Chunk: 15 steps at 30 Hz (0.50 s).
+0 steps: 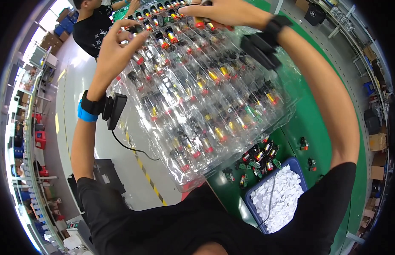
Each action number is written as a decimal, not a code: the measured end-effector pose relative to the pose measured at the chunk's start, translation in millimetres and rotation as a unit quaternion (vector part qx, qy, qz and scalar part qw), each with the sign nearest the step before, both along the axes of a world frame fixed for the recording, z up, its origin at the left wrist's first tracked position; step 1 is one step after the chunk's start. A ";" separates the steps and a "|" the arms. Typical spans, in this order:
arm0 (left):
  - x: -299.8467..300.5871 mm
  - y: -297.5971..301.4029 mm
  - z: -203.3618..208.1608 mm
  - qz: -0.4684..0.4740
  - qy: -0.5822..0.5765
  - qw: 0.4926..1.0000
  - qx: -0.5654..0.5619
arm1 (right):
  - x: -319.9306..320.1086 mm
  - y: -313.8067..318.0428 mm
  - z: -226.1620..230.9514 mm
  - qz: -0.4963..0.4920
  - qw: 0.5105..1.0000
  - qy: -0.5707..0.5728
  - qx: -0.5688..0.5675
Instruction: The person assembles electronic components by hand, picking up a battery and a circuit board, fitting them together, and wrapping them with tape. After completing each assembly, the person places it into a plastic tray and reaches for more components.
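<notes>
In front of me is a stack of clear plastic trays (180, 106), wrapped in loose clear film. Their pockets hold rows of small cylindrical parts (171, 35) with black tops, yellow or silver bodies and red ends. My left hand (114, 51) is over the tray's far left edge, thumb and fingers curled together around something dark that I cannot make out. At the far right my right hand (229, 12) is closed around a small cylindrical part (200, 22), whose red and yellow end shows under the fingers. Its fingertips are partly cut off by the upper edge.
On the green table (308, 123) lie a heap of loose parts (261, 157) and a blue bin (301, 170) of white scraps. A co-worker in a black shirt (86, 32) stands at the far left. Shelving (40, 102) lines the left side. A cable (129, 148) hangs from my left wrist device.
</notes>
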State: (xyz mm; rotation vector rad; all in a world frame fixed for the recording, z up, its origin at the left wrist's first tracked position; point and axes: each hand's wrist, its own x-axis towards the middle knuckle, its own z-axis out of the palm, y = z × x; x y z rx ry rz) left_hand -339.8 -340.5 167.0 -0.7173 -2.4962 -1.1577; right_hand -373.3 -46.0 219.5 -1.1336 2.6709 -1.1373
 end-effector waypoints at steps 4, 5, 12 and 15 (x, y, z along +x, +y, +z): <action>78.7 12.4 34.6 0.080 -0.050 0.995 0.046 | 120.2 43.6 3.6 -0.083 0.986 -0.146 0.024; 113.2 17.6 41.3 0.076 -0.058 0.993 0.065 | 143.5 59.3 -6.6 -0.054 0.991 -0.125 0.006; 248.2 51.6 -18.5 -0.334 -0.279 0.893 -0.109 | 285.9 124.7 -94.9 -0.114 0.955 -0.274 0.031; 269.0 103.6 -77.5 -0.307 -0.296 0.902 -0.068 | 302.0 130.3 -133.8 -0.125 0.961 -0.223 0.106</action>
